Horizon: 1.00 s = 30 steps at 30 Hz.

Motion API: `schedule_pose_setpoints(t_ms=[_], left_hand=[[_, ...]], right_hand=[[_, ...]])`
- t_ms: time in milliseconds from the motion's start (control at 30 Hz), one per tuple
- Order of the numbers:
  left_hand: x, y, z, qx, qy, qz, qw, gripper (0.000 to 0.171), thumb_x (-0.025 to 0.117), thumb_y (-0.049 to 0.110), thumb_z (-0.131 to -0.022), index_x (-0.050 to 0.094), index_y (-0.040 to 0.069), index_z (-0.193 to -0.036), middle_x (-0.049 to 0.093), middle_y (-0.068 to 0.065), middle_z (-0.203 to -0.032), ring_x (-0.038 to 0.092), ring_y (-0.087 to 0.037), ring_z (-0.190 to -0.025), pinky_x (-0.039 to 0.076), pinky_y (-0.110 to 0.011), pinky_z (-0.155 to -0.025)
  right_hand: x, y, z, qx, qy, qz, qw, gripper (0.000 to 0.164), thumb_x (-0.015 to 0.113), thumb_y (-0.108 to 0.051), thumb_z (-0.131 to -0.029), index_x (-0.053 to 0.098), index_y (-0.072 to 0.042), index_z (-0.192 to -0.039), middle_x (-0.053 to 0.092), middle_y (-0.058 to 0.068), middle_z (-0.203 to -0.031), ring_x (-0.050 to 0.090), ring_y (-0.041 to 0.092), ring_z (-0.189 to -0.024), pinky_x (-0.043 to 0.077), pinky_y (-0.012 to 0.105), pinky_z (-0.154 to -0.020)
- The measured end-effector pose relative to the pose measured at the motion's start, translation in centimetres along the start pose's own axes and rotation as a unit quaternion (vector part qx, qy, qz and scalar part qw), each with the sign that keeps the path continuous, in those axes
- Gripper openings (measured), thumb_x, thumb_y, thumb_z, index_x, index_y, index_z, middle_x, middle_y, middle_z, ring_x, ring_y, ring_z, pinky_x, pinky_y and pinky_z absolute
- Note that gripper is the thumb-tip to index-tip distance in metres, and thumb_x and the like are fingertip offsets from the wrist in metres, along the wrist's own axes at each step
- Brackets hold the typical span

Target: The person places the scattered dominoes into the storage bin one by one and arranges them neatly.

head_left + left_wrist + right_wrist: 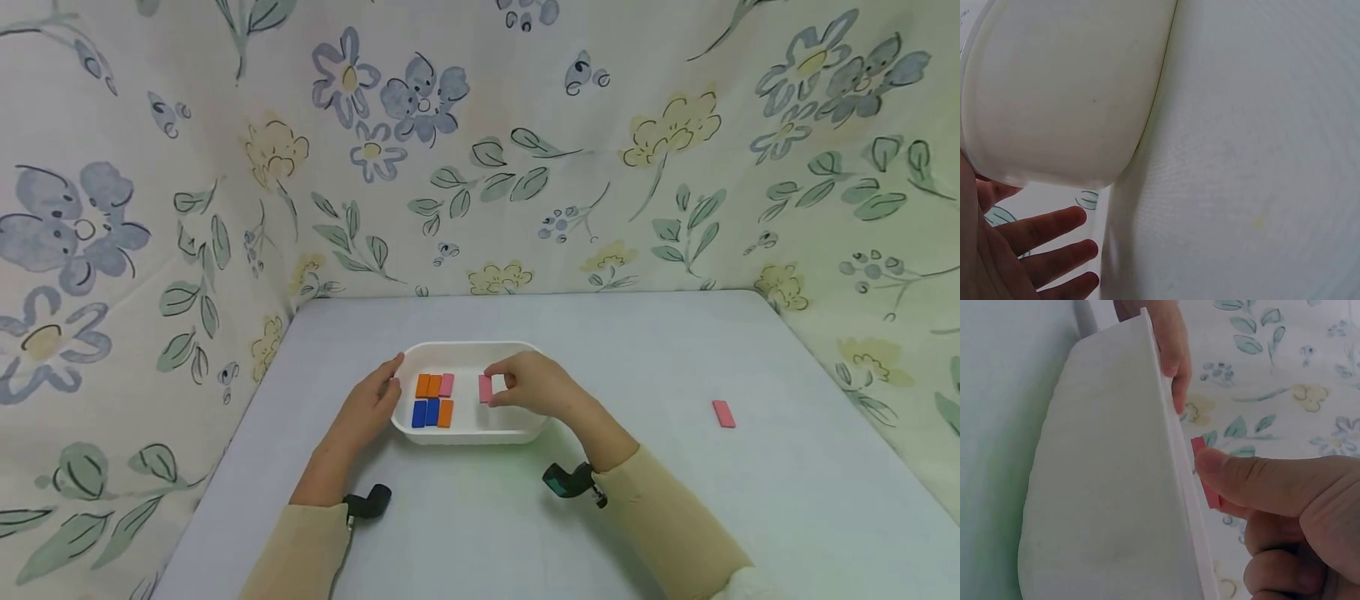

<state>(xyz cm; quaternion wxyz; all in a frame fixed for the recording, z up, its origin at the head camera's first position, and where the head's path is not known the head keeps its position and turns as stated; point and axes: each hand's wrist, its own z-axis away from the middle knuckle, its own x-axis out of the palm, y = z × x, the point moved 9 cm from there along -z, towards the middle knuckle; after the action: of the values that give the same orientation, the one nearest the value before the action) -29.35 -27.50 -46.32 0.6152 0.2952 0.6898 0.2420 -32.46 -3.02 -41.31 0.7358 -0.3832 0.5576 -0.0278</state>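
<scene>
Between thumb and fingers, my right hand [536, 385] pinches a small pink rectangular tile [485, 389] above the white tray [468, 437]. In the right wrist view the pink tile [1205, 472] stands out past the tray's rim, its lower part behind the thumb. My left hand [367, 410] rests at the tray's left end, fingers at the rim; the left wrist view has several of those fingers [1054, 253] straight and spread beside the tray wall. Inside the tray, at its left, two short rows hold a pink tile [447, 385], three orange tiles [446, 414] and two blue tiles [419, 414].
Another pink tile [723, 414] lies on the white table [645, 333], well to the right of the tray. A floral cloth [480, 225] stands behind the table and at both sides. Dark wrist-worn devices [567, 481] sit at both sleeves.
</scene>
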Motion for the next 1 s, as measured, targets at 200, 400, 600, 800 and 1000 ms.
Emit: schedule_pose_setpoints(t_ms=[200, 400, 600, 800, 1000], left_hand=[[0.1, 0.0, -0.1, -0.006, -0.002, -0.003, 1.0, 0.052, 0.043, 0.027, -0.107, 0.035, 0.019, -0.158, 0.037, -0.008, -0.159, 0.032, -0.031, -0.146, 0.028, -0.053, -0.116], [0.1, 0.0, -0.1, -0.007, -0.003, -0.005, 1.0, 0.053, 0.042, 0.027, -0.107, 0.034, 0.019, -0.158, 0.036, -0.008, -0.159, 0.032, -0.031, -0.146, 0.028, -0.054, -0.116], [-0.1, 0.0, -0.1, -0.008, -0.002, -0.001, 1.0, 0.053, 0.043, 0.029, -0.107, 0.034, 0.02, -0.158, 0.036, -0.006, -0.159, 0.031, -0.029, -0.146, 0.029, -0.053, -0.116], [0.1, -0.1, -0.2, -0.007, -0.003, -0.005, 1.0, 0.053, 0.043, 0.029, -0.107, 0.034, 0.021, -0.158, 0.036, -0.006, -0.159, 0.032, -0.03, -0.146, 0.029, -0.053, -0.115], [0.1, -0.2, -0.1, -0.01, 0.0, -0.005, 0.9999, 0.053, 0.043, 0.028, -0.106, 0.035, 0.02, -0.158, 0.037, -0.006, -0.159, 0.033, -0.03, -0.146, 0.029, -0.053, -0.115]], right_hand=[[1.6, -1.2, -1.1, -0.007, -0.013, 0.022, 1.0, 0.042, 0.085, -0.027, -0.081, 0.075, -0.017, -0.121, 0.057, 0.0, -0.07, 0.054, 0.017, -0.07, 0.045, 0.024, -0.058], [3.3, -1.7, -1.6, 0.019, -0.034, 0.037, 0.999, 0.042, 0.087, -0.027, -0.079, 0.075, -0.018, -0.119, 0.062, -0.004, -0.079, 0.057, 0.018, -0.08, 0.05, 0.027, -0.068], [4.8, -1.5, -2.5, 0.028, -0.043, 0.055, 0.997, 0.037, 0.087, -0.029, -0.079, 0.076, -0.019, -0.114, 0.062, -0.007, -0.083, 0.056, 0.018, -0.085, 0.05, 0.031, -0.075], [6.0, -1.1, -2.7, 0.045, -0.047, 0.072, 0.995, 0.032, 0.084, -0.03, -0.081, 0.076, -0.02, -0.111, 0.065, -0.007, -0.09, 0.056, 0.017, -0.086, 0.051, 0.034, -0.079], [6.6, -1.5, -2.7, 0.035, -0.05, 0.103, 0.993, 0.031, 0.082, -0.029, -0.084, 0.075, -0.018, -0.113, 0.067, -0.005, -0.093, 0.056, 0.016, -0.086, 0.052, 0.033, -0.082]])
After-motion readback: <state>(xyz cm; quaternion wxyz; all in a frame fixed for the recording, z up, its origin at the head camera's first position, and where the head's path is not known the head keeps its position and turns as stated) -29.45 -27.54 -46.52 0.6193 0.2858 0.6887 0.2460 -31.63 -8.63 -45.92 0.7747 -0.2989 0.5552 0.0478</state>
